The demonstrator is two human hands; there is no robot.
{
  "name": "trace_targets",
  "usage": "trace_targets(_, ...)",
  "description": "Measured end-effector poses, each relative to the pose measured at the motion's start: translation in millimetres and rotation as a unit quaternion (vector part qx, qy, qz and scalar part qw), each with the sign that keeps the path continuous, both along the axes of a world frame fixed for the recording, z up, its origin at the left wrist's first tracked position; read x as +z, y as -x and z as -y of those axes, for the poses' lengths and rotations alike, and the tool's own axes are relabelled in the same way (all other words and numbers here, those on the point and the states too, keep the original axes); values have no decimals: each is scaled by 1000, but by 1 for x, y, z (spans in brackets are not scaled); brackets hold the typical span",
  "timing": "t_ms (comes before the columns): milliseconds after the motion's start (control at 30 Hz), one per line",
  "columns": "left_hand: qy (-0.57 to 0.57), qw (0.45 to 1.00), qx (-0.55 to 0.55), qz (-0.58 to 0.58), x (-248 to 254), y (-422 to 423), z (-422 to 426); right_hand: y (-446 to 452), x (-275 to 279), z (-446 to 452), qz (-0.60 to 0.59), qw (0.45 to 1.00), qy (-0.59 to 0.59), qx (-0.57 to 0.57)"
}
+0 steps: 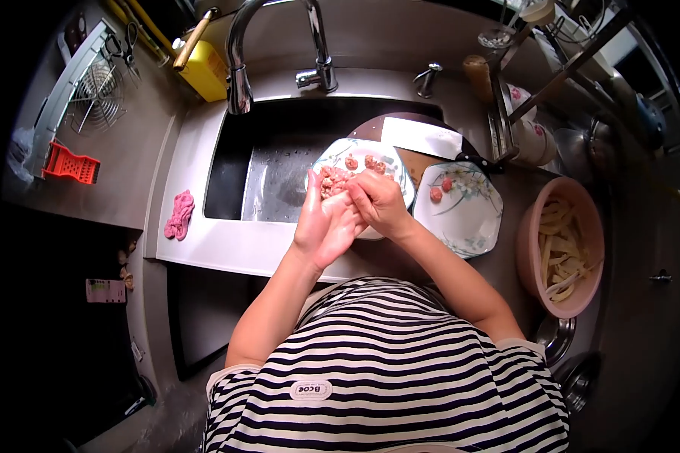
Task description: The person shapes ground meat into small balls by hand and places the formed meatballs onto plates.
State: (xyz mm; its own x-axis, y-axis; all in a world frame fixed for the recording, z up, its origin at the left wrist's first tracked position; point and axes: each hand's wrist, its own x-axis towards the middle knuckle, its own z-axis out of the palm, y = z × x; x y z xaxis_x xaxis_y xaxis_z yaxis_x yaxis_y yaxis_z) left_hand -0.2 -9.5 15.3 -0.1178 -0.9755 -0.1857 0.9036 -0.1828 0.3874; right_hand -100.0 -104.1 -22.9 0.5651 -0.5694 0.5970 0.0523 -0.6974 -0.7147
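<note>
My left hand [326, 226] is palm up with its fingers spread, just over the near edge of a floral plate [397, 167]. Minced meat [334, 181] shows on this plate beyond my palm, with small meat lumps [375, 164] near it. My right hand [381, 202] is closed above the left palm, its fingertips bunched; what they hold, if anything, is hidden. To the right, a second floral plate [465, 215] bears two small meatballs [436, 195]. A cleaver [421, 138] lies on a round board [423, 164] behind the plates.
The sink [279, 174] lies left of the plates, under a tall faucet [325, 75]. A pink basin [531, 249] of pale strips stands at the right, below a metal rack [499, 113]. A pink cloth [179, 215], yellow container [204, 69] and red grater [72, 164] are at the left.
</note>
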Motion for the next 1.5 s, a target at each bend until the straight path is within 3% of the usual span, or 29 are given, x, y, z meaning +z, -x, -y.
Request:
trace_targets(67, -4, 997, -54, 60, -1, 1, -5, -1, -11, 7, 17, 995, -94, -12)
trace_targets(100, -44, 997, -30, 47, -5, 0, -6, -3, -11, 9, 46, 984, -169, -21)
trace_targets(233, -171, 982, 33, 76, -17, -4, -7, -7, -25, 12, 98, 983, -132, -84)
trace_targets(267, -183, 979, 53, 68, -24, -6, -9, 2, -24, 14, 24, 986, -149, -67)
trace_targets(333, -175, 979, 83, 59, -37, -11, -11, 8, -7, 6, 51, 994, -62, -72)
trace_targets(467, -167, 977, 109, -71, -21, 2, 0, 9, 23, -20, -59, 990, 117, -46)
trace_targets(567, -134, 984, 120, -15, -21, -3, 4, 6, 28, -35, -97, 970, 222, -37)
trace_targets(667, -147, 979, 137, 30, -35, -19, 6, 14, 32, -35, -79, 977, 196, 32)
trace_targets(733, -191, 969, 143, 59, -15, -14, 7, 15, 38, -35, 4, 991, 107, 75)
trace_targets(767, -126, 976, 178, 7, -35, -22, 3, 15, 37, -35, 19, 995, 60, 83)
trace_targets(833, -147, 971, 172, 72, -15, -16, 3, 17, 34, -30, 39, 995, 8, 97)
trace_targets(867, -133, 969, 174, 117, -9, -11, 2, 16, 31, -33, 65, 986, -119, 96)
trace_targets(967, -71, 922, 236, 300, 0, 5, 4, 13, 24, -37, 95, 877, -462, 94)
trace_targets(1000, 3, 881, 245, 404, -21, 0, 3, 11, 18, -36, 97, 825, -551, 78)
trace_targets(1067, 23, 823, 241, 515, -8, 29, 7, 12, 14, -33, 121, 697, -699, 105)
trace_targets(1100, 136, 612, 186, 757, -7, 12, 7, 10, 11, -32, 151, 653, -729, 143)
trace_targets(1200, 166, 593, 171, 770, -4, 16, 7, 13, 18, -30, 219, 568, -783, 126)
trace_targets(1267, 141, 617, 184, 752, -4, 6, 6, 19, -14, -15, 156, 563, -794, 170)
trace_targets(1300, 68, 690, 213, 688, -8, 6, 3, 18, 3, -19, 127, 587, -790, 122)
trace_targets(1333, 50, 779, 207, 590, -9, 1, 4, 19, 8, -20, 135, 604, -770, 152)
trace_targets(1400, -8, 864, 202, 461, -11, -8, 3, 22, 15, -21, 148, 637, -725, 213)
trace_targets(1500, -78, 946, 167, 266, -26, -9, -1, 15, 20, -26, 144, 755, -623, 148)
